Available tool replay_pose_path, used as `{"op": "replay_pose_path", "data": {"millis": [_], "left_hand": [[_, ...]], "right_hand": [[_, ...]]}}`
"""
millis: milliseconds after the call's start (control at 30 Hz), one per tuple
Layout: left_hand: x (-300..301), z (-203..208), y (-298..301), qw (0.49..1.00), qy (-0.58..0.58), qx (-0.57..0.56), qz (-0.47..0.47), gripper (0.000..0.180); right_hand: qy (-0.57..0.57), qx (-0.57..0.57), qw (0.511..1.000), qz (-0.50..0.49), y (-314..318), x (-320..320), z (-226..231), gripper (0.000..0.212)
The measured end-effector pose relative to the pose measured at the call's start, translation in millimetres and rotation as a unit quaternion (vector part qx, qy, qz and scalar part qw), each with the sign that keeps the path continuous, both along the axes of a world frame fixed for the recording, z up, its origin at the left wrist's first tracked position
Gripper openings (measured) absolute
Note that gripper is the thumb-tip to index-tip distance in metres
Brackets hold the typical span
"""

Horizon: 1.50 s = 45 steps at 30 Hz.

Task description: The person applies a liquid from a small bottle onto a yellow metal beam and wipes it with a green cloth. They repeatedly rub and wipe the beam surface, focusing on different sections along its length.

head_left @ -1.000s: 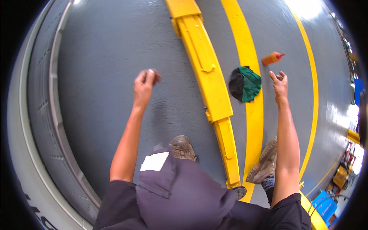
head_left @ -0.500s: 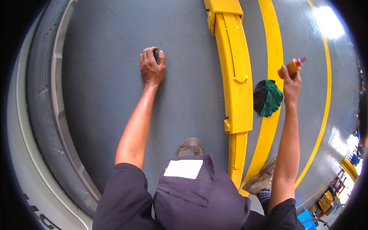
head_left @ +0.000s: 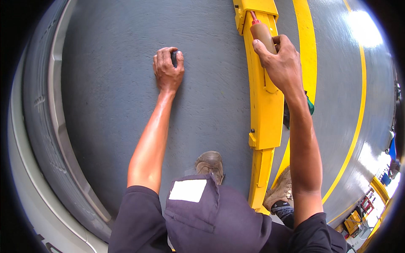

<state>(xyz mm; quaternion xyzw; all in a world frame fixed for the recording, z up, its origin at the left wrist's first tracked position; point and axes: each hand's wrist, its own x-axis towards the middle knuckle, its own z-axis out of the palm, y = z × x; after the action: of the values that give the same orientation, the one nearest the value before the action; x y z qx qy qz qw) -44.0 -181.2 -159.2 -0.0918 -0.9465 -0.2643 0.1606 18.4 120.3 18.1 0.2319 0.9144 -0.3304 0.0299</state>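
Observation:
My right hand (head_left: 282,63) is wrapped round a brownish squeeze bottle (head_left: 262,34) with a red nozzle that points away from me. It holds the bottle above a yellow steel lift arm (head_left: 268,114). Left of the arm, my left hand (head_left: 167,69) is low over the grey floor, its thumb and fingers curled round a small dark object (head_left: 174,58). Most of that object is hidden by the hand, so its kind cannot be made out. A green and black cloth (head_left: 310,105) lies beyond the lift arm, largely covered by my right forearm.
A vehicle's bumper (head_left: 57,105) curves along the left side. Yellow stripes (head_left: 307,46) run across the grey floor (head_left: 211,84) on the right. My boots (head_left: 209,163) stand on both sides of the lift arm. Shop equipment (head_left: 354,221) sits at the far lower right.
My right hand has swung left with the squeeze bottle, from beyond the cloth to over the lift arm, and the nozzle now points away. My left hand keeps its grip in nearly the same place.

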Motion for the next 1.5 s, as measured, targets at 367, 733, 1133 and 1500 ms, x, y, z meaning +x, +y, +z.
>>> {"op": "replay_pose_path", "data": {"millis": [367,733,1133,1500], "left_hand": [[25.1,103.4,189.7,0.759,-0.27,0.592,-0.015,0.043],[15.0,122.1,187.4,0.687,-0.335,0.643,-0.046,0.051],[27.6,130.7,187.5,0.624,-0.348,0.695,-0.083,0.043],[37.2,122.1,199.5,0.596,-0.314,0.73,-0.114,0.041]], "right_hand": [[0.0,0.025,0.999,0.033,1.7,-12.8,7.5,0.067],[0.012,0.071,0.996,0.049,14.1,-25.7,0.0,0.074],[-0.057,0.1,0.99,0.086,11.7,-33.9,18.7,0.068],[-0.01,0.11,0.987,0.116,44.1,-38.9,-10.9,0.069]]}}
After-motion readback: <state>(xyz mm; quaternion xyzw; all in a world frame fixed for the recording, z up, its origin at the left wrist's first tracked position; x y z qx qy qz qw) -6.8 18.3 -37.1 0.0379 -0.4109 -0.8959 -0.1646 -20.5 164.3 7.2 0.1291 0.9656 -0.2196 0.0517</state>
